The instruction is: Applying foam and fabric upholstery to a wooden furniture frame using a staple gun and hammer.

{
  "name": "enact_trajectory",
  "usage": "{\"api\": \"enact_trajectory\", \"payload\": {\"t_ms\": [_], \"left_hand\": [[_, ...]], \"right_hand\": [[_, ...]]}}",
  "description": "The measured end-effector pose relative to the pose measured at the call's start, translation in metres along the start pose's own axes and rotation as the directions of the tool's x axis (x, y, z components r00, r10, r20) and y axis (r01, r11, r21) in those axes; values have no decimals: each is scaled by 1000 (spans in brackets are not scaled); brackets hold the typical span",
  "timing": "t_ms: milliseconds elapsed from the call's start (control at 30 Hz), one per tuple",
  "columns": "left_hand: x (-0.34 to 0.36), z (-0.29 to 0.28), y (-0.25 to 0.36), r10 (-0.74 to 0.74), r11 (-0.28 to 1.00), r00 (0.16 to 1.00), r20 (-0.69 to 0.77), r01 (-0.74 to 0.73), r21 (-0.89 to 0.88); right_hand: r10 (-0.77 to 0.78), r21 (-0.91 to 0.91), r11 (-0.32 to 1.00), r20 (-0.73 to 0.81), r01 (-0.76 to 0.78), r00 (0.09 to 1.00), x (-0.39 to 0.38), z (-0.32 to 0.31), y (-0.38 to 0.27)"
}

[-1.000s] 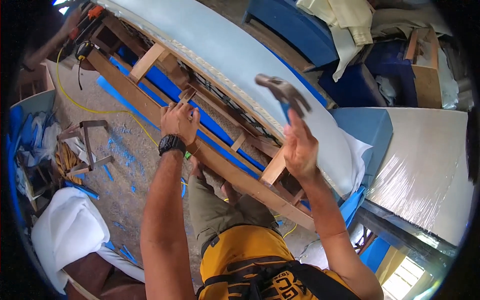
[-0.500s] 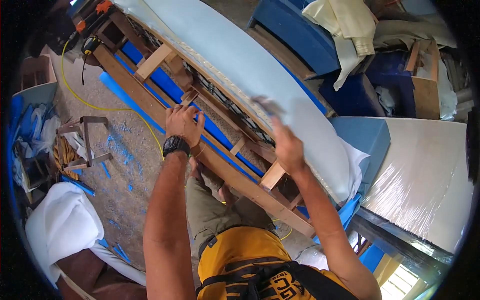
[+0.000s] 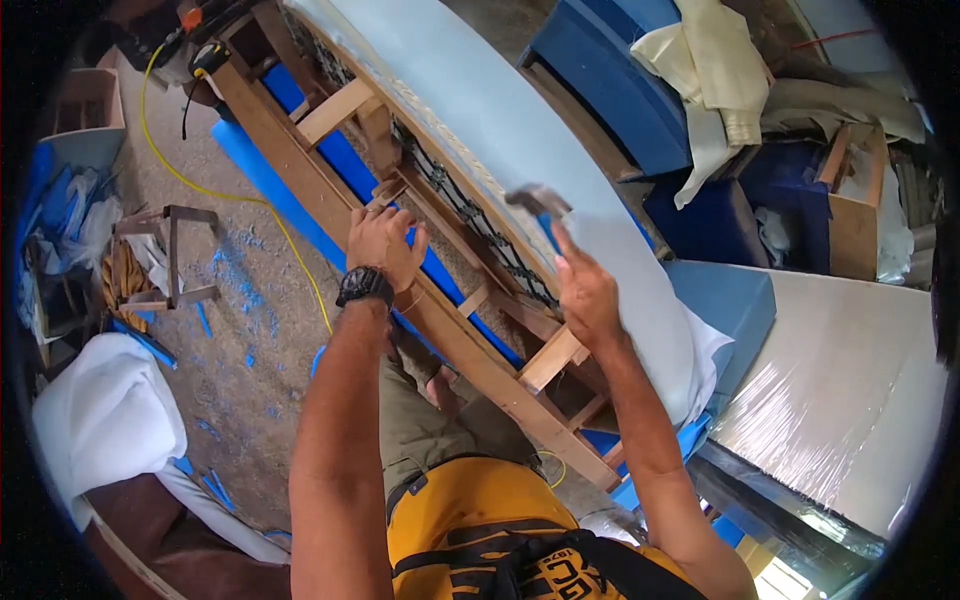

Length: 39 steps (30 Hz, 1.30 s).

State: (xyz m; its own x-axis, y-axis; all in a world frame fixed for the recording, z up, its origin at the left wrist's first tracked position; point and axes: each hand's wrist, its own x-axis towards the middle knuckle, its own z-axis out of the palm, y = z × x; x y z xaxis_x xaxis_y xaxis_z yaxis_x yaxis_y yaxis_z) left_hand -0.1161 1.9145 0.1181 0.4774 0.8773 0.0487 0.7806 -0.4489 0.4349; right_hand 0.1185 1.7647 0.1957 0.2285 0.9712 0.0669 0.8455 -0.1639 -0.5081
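- Gripping the hammer [image 3: 540, 200] by its blue handle, our right hand [image 3: 588, 300] is closed and raised above the wooden frame [image 3: 450, 330], the slightly blurred hammer head showing against the frame's padded far side.
- We rest our left hand [image 3: 385, 245] on the frame's near rail, fingers bent over its inner edge; whether they pinch anything we cannot tell.
- We wear a black watch [image 3: 366, 286] on the left wrist, close to that same rail.
- We have the frame slanting across before our body, with pale crosspieces [image 3: 335, 112] joining its rails and a dark netted strip [image 3: 438, 178] along its inner side.
- We see light blue padding [image 3: 560, 130] covering the frame's far side.
- We find a tape measure [image 3: 207, 60] at the frame's far left end, and a yellow cord [image 3: 297, 250] curving over the floor left of the frame.
- Farther left of the frame, we see blue scraps [image 3: 240, 285], a small brown stand [image 3: 177, 255] and bunched white wadding [image 3: 110, 410].
- Beyond the frame, we see cream cloth [image 3: 725, 75] draped over a blue furniture piece [image 3: 610, 80]; right of the frame stands a plastic-wrapped panel [image 3: 820, 400].
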Motion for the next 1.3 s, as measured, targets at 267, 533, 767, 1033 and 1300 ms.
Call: {"api": "enact_trajectory", "payload": {"t_ms": [267,533,767,1033,1300], "left_hand": [[0,2,-1,-1,1000,1000,0,1,2],[0,9,-4,-2,999,998,60,4,-40],[0,16,6,-46,999,994,-95,46,-1],[61,33,61,-189,844,979,-76,122,-523],[67,23,77,-330,594,944,-30,183,-783]], "right_hand": [[58,-80,995,71,-52,996,6,17,6],[121,109,985,108,-133,987,1,34,57],[279,402,844,237,-355,931,10,32,54],[469,452,719,245,-528,848,8,29,49],[526,456,682,237,-572,817,6,29,47]]}}
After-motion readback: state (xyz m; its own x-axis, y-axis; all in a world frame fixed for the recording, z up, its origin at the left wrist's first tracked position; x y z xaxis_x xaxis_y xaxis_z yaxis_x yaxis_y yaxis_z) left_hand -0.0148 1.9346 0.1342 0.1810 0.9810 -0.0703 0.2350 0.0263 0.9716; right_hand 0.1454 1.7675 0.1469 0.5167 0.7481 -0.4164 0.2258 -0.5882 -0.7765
